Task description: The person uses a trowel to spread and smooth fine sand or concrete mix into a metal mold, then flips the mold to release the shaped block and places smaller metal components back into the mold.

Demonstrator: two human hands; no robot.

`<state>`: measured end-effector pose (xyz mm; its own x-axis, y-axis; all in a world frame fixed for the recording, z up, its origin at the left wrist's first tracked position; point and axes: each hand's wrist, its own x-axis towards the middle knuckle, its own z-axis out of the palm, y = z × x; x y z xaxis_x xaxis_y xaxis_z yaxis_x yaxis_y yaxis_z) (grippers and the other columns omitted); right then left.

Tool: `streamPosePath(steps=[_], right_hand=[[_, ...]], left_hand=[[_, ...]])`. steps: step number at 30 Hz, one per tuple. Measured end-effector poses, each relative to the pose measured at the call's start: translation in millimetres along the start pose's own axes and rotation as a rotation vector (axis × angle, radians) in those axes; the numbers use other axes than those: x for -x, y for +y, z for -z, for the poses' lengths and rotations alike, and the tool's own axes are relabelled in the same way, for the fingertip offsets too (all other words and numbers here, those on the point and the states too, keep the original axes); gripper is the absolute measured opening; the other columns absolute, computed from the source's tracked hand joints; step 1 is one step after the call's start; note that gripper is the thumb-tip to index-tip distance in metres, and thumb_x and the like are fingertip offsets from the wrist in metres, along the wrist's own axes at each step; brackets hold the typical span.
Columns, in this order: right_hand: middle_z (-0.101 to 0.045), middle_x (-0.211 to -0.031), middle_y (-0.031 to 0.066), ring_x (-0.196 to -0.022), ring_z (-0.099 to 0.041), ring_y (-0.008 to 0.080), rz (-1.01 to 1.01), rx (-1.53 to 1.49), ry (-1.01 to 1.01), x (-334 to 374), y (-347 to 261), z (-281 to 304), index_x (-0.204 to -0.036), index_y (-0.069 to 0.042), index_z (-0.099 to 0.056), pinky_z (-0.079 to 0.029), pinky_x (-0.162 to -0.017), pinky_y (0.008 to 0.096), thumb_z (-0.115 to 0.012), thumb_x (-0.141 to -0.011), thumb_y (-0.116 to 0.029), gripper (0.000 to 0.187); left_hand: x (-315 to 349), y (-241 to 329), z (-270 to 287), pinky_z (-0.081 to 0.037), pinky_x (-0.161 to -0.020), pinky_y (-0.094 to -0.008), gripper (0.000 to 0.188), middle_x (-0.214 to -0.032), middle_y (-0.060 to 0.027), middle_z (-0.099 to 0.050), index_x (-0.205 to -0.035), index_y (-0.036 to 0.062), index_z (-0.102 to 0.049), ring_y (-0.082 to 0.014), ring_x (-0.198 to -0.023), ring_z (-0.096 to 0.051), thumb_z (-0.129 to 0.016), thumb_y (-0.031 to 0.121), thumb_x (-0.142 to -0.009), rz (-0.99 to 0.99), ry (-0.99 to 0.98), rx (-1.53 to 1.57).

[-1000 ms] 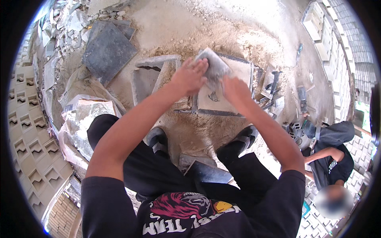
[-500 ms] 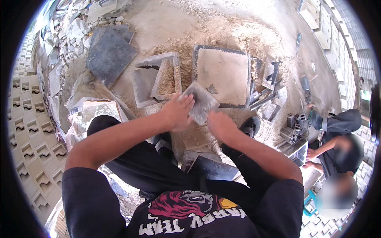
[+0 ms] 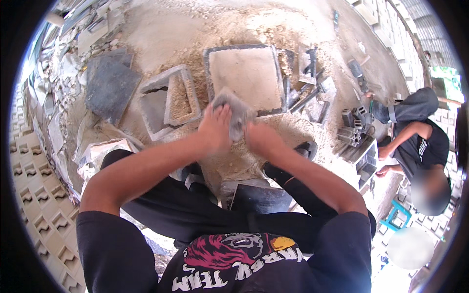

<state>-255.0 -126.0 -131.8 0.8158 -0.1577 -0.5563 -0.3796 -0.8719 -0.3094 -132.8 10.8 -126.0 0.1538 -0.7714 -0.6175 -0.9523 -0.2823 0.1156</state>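
A dusty grey square plate [image 3: 239,111] is tilted in front of me, smeared by motion. Flat against its face on the left lie the fingers of my left hand [image 3: 216,128], spread apart. My right hand [image 3: 261,138] is closed on the plate's right-hand edge, though its fingertips are blurred. Just beyond the plate, a large square mould [image 3: 245,73] with a dark rim is filled with smooth pale material. To its left sits a grey open frame [image 3: 194,93] with sandy crumbs and a loose piece inside.
Dark flat slabs [image 3: 111,84] lie at the left, beside rubble [image 3: 46,93]. A hammer [image 3: 311,61] and metal bars [image 3: 307,100] are right of the mould. Another person [image 3: 415,132] crouches at the right near hollow grey blocks [image 3: 351,132] and a teal stool [image 3: 396,216]. A dark slab [image 3: 261,198] lies between my feet.
The view has shifted, so the ground things appear further left. My hands still have the plate, now steeper and more blurred. The co-worker's head and arms have moved.
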Motion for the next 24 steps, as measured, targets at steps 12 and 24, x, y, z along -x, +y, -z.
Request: streamPosePath(steps=[12, 24], right_hand=[[-0.065, -0.079, 0.0300, -0.077, -0.067, 0.0447, -0.369, -0.025, 0.227, 51, 76, 32, -0.100, 0.005, -0.059, -0.053, -0.072, 0.0536, -0.046, -0.095, -0.023, 0.031], [-0.065, -0.081, 0.0283, -0.078, -0.066, 0.0447, -0.319, 0.007, 0.242, 18, 85, 48, -0.091, 0.002, -0.061, -0.053, -0.072, 0.0533, -0.046, -0.096, -0.024, 0.031]], left_hand=[[-99, 56, 47, -0.002, -0.119, -0.0497, 0.084, -0.162, -0.0091, -0.005, -0.153, 0.0029, -0.010, -0.0214, -0.149, -0.011, -0.046, 0.044, -0.090, -0.260, 0.207, -0.144], [-115, 58, 34, -0.004, -0.119, -0.0489, 0.077, -0.161, -0.0132, -0.008, -0.152, 0.0000, -0.011, -0.0241, -0.149, -0.009, -0.036, 0.045, -0.094, -0.081, 0.317, -0.029]])
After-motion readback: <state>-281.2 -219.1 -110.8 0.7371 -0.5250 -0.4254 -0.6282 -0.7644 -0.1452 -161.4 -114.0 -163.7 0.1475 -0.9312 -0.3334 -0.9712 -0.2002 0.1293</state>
